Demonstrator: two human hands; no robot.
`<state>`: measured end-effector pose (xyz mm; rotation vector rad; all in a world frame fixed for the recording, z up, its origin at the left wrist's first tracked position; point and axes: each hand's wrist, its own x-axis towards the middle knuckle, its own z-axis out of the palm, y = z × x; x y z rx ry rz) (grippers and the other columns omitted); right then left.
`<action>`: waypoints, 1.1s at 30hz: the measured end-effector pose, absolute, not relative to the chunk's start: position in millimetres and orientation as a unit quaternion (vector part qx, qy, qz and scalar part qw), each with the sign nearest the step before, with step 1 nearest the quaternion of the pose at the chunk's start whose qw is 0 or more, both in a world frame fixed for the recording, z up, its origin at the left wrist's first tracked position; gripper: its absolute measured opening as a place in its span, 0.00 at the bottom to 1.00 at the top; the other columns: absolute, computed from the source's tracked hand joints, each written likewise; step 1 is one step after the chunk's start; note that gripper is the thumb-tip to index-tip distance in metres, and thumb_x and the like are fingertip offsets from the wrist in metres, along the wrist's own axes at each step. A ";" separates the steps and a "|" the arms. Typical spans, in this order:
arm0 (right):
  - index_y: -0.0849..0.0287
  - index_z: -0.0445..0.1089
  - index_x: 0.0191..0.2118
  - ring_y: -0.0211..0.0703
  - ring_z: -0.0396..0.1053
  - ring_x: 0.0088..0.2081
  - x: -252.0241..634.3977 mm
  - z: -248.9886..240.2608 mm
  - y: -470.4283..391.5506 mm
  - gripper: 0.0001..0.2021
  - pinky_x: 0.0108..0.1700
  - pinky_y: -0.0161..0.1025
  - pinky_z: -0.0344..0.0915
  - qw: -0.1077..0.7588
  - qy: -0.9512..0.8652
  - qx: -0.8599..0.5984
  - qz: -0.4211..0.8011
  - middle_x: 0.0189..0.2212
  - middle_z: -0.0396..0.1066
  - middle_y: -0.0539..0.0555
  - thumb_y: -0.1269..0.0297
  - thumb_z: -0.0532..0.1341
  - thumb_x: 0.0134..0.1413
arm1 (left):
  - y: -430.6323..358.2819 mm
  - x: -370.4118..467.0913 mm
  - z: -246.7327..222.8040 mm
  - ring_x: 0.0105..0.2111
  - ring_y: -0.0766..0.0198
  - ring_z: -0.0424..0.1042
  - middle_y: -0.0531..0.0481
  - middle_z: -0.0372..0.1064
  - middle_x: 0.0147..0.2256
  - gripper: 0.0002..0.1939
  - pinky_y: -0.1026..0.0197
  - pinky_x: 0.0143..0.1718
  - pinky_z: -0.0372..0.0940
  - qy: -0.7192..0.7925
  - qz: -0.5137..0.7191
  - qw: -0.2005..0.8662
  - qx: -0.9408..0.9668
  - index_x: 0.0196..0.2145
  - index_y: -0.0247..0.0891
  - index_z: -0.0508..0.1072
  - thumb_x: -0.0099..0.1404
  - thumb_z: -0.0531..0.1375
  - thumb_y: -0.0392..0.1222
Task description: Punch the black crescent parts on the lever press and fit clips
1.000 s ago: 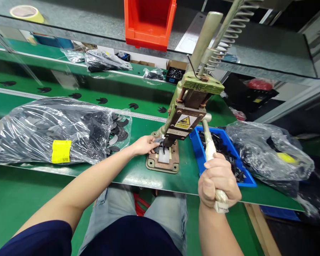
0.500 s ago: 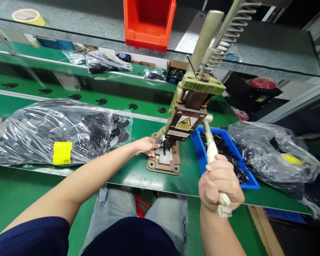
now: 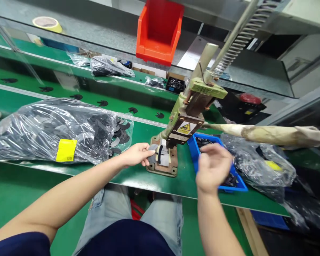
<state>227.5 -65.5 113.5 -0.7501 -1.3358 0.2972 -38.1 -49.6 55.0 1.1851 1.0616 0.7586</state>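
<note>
My left hand (image 3: 137, 155) pinches the edge of a flat grey piece (image 3: 152, 148) at the left side of the press base (image 3: 162, 172). A curved black piece (image 3: 160, 154) lies beside it on the base, below the hand press's (image 3: 185, 124) head. My right hand (image 3: 214, 167) is off the lever, its fingers loosely curled and apart from the thumb, a little blurred. It hovers over the blue bin (image 3: 193, 151) of small black parts. The wrapped press lever (image 3: 269, 135) sticks out to the right, above that hand.
A clear bag of dark curved pieces (image 3: 50, 131) lies on the left. Behind it, several dark pieces (image 3: 102, 103) sit in a row on a green strip. An orange bin (image 3: 158, 35) stands on the shelf. Another plastic bag (image 3: 264, 163) is right of the blue bin.
My right hand has let go of the lever, which has swung up and to the right. The press head has risen, and the grey piece has shifted left with my left hand.
</note>
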 end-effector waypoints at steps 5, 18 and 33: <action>0.57 0.75 0.48 0.40 0.79 0.34 180.0 30.3 -101.6 0.13 0.37 0.38 0.78 0.548 -0.666 -0.391 0.322 0.36 0.79 0.54 0.63 0.69 0.57 | -82.4 -35.5 75.0 0.20 0.64 0.76 0.54 0.71 0.20 0.24 0.68 0.20 0.65 0.434 0.331 0.644 0.537 0.31 0.39 0.64 0.63 0.68 0.61; 0.57 0.72 0.35 0.38 0.71 0.31 165.1 12.4 -126.5 0.09 0.35 0.36 0.70 0.565 -0.595 -0.439 0.366 0.30 0.74 0.50 0.58 0.67 0.59 | -109.1 -18.7 98.6 0.20 0.64 0.75 0.54 0.71 0.21 0.19 0.67 0.19 0.66 0.449 0.278 0.603 0.598 0.32 0.39 0.70 0.65 0.65 0.59; 0.54 0.76 0.43 0.43 0.75 0.39 195.5 26.8 -126.3 0.06 0.45 0.42 0.72 0.481 -0.718 -0.432 0.258 0.37 0.79 0.53 0.64 0.65 0.60 | -104.7 -26.0 95.3 0.33 0.62 0.72 0.51 0.72 0.33 0.16 0.60 0.34 0.66 0.491 0.336 0.382 0.707 0.36 0.41 0.71 0.68 0.63 0.57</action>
